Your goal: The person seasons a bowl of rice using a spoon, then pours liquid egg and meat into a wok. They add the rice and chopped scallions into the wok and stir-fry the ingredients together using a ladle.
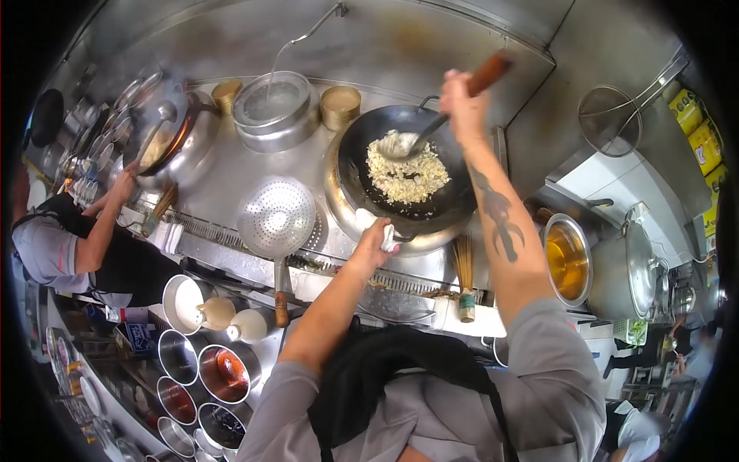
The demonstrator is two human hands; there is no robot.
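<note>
A black wok [358, 146] sits on the round burner, with pale fried rice [408, 175] in its middle. My left hand [376, 240] is closed on a white cloth [389, 236] at the wok's near rim. Up over the far right side of the wok, my right hand [464, 100] grips the wooden handle of a ladle [431, 129]. The ladle's bowl rests at the far left part of the rice, with some rice in or on it.
A perforated strainer [277, 215] lies left of the wok. Beyond it stands a metal pot [275, 115]. To the right are a bamboo brush [464, 277] and a pot of yellow liquid [566, 262]. Another person [85, 246] works at a second wok on the left.
</note>
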